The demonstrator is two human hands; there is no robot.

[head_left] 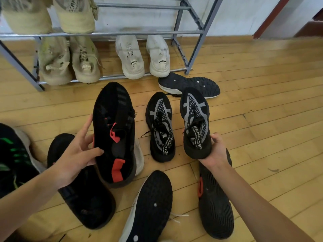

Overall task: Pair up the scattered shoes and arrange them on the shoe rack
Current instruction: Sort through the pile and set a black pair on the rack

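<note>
Wooden plank floor (pixel 262 119), pale wall (pixel 236 14) behind

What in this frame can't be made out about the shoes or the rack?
Head view only:
- Shoe with green marks: cut off by the left edge.
- Black shoe on the floor: partly covered by the left hand.
- Sole-up shoe: upper hidden, right hand over its toe.
- Shoe rack: top shelves beyond the frame.
</note>
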